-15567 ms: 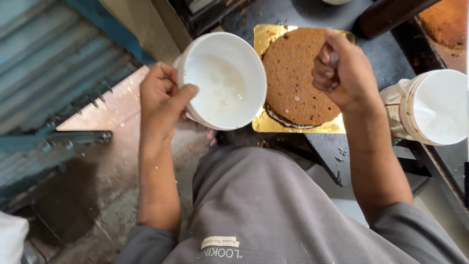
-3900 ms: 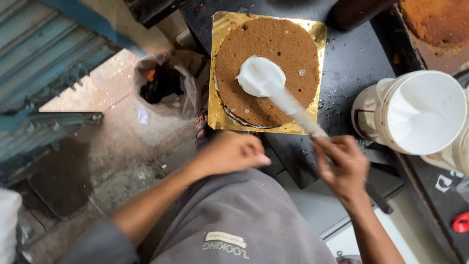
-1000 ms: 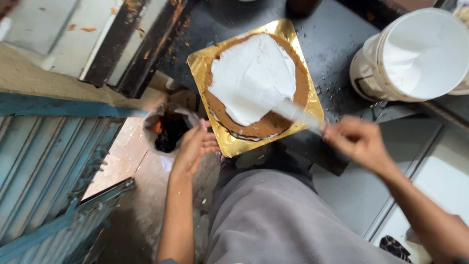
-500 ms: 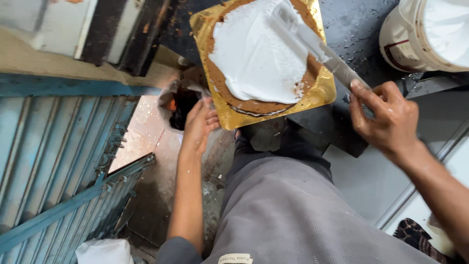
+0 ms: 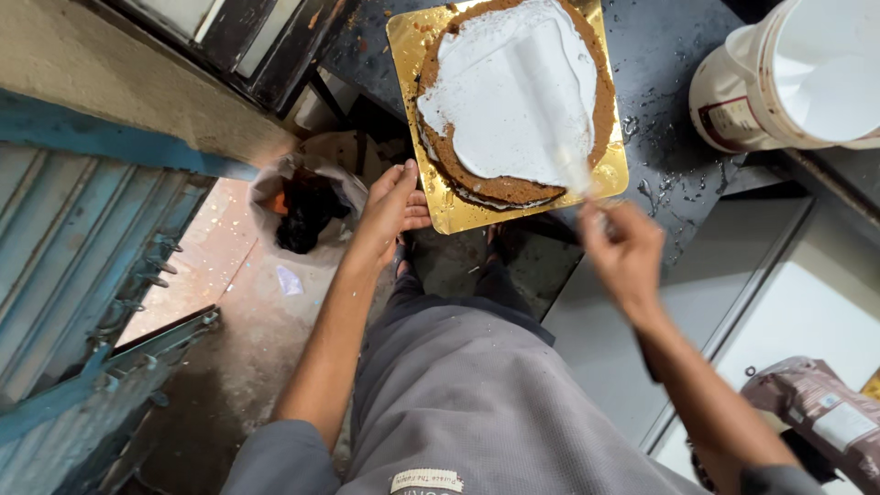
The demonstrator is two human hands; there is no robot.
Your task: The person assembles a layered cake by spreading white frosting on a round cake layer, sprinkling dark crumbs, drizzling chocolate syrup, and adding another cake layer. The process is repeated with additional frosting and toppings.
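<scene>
A round brown cake (image 5: 513,96), mostly covered in white cream, sits on a square gold board (image 5: 440,206) on a dark worktop (image 5: 669,101). My right hand (image 5: 623,252) grips the handle of a long spatula (image 5: 555,119) whose cream-coated blade lies flat across the cake top; hand and blade are blurred. My left hand (image 5: 390,206) rests with fingers apart against the left near edge of the gold board, holding nothing.
A white bucket of cream (image 5: 797,73) stands at the worktop's right. A bin with a dark bag (image 5: 302,206) is on the floor to the left. Blue metal shutters (image 5: 82,275) stand at far left. A brown packet (image 5: 816,408) lies at lower right.
The spatula has swung from lying diagonally over the cake's right side to lying along the cake's middle, and my right hand has moved left. My left hand stays at the board's edge.
</scene>
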